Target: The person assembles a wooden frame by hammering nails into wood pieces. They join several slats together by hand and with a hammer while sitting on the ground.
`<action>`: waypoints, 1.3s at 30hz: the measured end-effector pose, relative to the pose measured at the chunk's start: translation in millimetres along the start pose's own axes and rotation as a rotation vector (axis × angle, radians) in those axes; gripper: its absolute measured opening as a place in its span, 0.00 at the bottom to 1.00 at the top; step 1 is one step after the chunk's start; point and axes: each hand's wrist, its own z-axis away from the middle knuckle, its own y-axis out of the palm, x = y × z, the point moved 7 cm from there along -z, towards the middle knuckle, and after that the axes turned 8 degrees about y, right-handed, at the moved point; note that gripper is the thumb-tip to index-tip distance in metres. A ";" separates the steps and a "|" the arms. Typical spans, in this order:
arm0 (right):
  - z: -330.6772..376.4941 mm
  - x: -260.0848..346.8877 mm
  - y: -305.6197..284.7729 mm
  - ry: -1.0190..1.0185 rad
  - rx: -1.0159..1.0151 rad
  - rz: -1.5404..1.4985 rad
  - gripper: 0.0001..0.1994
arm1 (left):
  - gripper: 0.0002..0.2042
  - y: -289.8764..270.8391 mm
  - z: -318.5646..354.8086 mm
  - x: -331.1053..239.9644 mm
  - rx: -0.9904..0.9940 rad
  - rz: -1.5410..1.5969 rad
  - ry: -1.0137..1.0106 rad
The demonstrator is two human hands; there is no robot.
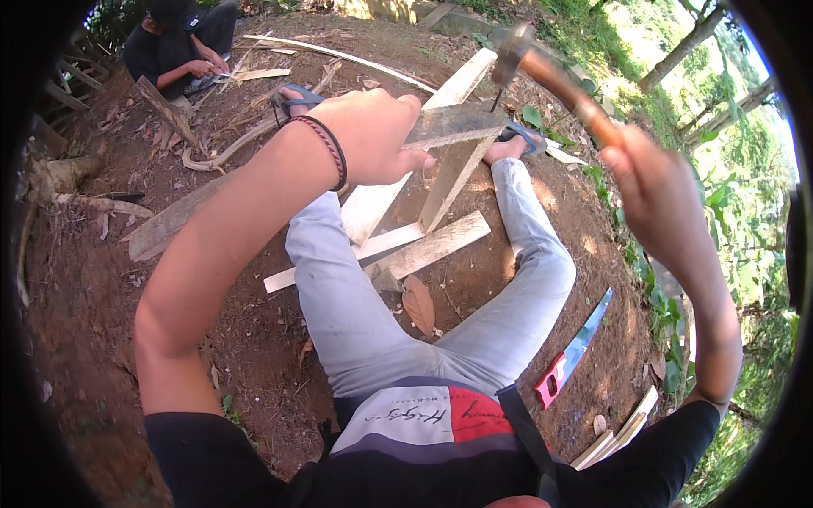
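Saw (583, 337) with red handle lies on dirt ground (474, 275) at lower right, near the wearer's right jeans leg (539, 269); loose boards (434, 246) overlap mid-frame between the legs. Left hand (368, 135) at upper centre is closed on a weathered board (453, 125), a slanted plank (457, 182) meeting it near its end, thin nail (497, 101) standing there; right hand (652, 182), at right, wraps the handle of a hammer (569, 91), blurred, head just by the nail, contact unclear. Farther, upper left, another person (174, 55) in dark clothes, hands at a wood strip (262, 74).
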 end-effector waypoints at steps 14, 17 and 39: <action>-9.0 -17.2 -44.7 0.136 -0.332 -0.384 0.16 | 0.27 2.5 1.7 0.9 0.007 0.033 -0.023; -2.0 4.7 1.8 -0.033 -0.017 -0.018 0.14 | 0.27 1.9 3.7 2.5 0.006 0.001 -0.014; -5.9 -28.2 -65.5 0.168 -0.387 -0.422 0.16 | 0.27 -4.6 4.6 -1.4 0.010 -0.003 -0.027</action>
